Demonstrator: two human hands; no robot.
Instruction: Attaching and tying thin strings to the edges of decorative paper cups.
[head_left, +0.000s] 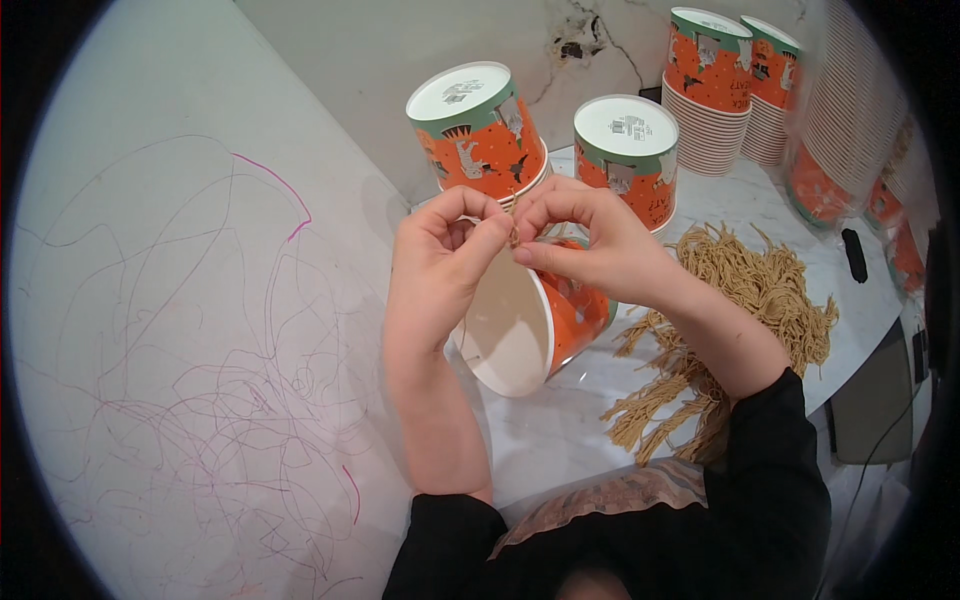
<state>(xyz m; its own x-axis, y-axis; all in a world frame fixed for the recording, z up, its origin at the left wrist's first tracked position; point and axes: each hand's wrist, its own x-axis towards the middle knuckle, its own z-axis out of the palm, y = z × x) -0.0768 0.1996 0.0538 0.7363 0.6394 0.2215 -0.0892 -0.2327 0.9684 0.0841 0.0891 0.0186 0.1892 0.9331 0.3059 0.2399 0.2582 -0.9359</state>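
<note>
My left hand (pixel 440 265) and my right hand (pixel 600 240) meet at the middle, both closed in a pinch. Between their fingertips is a thin tan cord (pixel 515 236), twisted or knotted where they grip it; a short end sticks up above. A thin strand hangs down in front of the bucket's mouth. Just below the hands, an orange and green paper bucket (pixel 578 318) lies tilted on its side, its white inside facing me. Whether the cord is fastened to the bucket's rim is hidden by my fingers.
Upside-down paper buckets stand behind my hands: one at left (pixel 470 150), another at right (pixel 625 165). Tall bucket stacks (pixel 705 100) rise at the back right, some in clear plastic. Tan cords (pixel 760 280) lie heaped by my right forearm, near a black stick-shaped object (pixel 854 255). A scribbled white wall (pixel 250 330) borders the left.
</note>
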